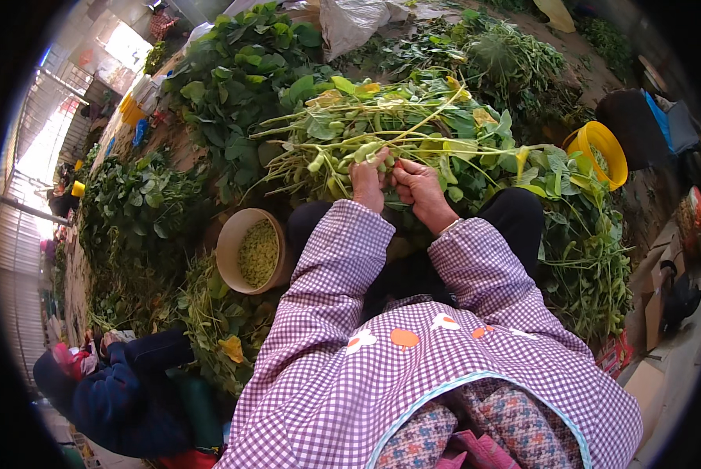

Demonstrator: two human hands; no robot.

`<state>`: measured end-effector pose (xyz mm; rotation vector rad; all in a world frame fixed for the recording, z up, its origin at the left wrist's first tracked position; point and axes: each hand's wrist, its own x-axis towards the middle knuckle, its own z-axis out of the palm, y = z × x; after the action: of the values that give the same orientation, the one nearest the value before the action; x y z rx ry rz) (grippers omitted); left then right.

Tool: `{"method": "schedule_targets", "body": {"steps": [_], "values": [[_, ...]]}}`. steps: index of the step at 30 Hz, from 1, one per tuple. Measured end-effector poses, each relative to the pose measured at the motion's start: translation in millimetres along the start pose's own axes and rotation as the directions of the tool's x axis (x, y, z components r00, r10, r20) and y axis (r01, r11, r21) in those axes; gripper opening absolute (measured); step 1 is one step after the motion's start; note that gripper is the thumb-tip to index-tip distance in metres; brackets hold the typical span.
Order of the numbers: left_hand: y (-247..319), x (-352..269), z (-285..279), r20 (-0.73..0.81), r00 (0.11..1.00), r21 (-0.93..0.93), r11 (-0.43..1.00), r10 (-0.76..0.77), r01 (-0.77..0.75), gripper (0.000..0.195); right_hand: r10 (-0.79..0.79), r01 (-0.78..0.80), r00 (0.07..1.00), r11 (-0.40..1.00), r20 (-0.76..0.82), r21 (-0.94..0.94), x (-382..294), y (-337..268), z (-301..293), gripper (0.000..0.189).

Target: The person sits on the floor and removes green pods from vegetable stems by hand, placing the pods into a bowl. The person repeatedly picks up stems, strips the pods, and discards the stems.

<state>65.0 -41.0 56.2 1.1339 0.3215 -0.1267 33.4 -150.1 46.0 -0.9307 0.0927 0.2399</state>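
Green pods (365,152) on a soybean-like stem lie between the fingers of my left hand (369,182). Close beside it on the right, my right hand (419,190) has its thumb and fingers pinched together, with something small and red at the fingertips; what it grips is too small to tell. Cut plant stems with pods and yellowing leaves (385,117) are heaped under and beyond both hands. Left of my knees, a pale round bucket (224,252) holds shelled green beans (258,252).
A yellow bucket (619,155) with green contents stands at the right, near a black seat-like object (629,126). Leafy piles (239,76) surround me. A person in dark blue (110,398) sits at the lower left. A whitish sack (353,23) lies at the top.
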Motion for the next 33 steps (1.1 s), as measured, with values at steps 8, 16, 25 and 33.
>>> {"method": "schedule_targets", "body": {"steps": [8,16,25,33], "values": [[16,-12,5,0.15,0.975,0.268,0.942,0.164,-0.2,0.019,-0.571,0.515,0.81,0.587,0.132,-0.624,3,-9,2,0.016],[22,-14,-9,0.297,0.952,0.214,0.967,0.074,-0.141,0.016,-0.482,0.465,0.863,0.644,0.149,-0.608,3,-11,-1,0.019],[20,-13,-13,0.259,0.966,0.202,0.979,-0.021,-0.033,0.021,-0.358,0.365,0.917,0.579,0.174,-0.729,9,-17,-7,0.018],[20,-11,-24,0.303,0.942,0.323,0.945,-0.148,0.044,0.016,-0.544,0.431,0.817,0.358,0.19,-0.828,16,4,-20,0.009]]}}
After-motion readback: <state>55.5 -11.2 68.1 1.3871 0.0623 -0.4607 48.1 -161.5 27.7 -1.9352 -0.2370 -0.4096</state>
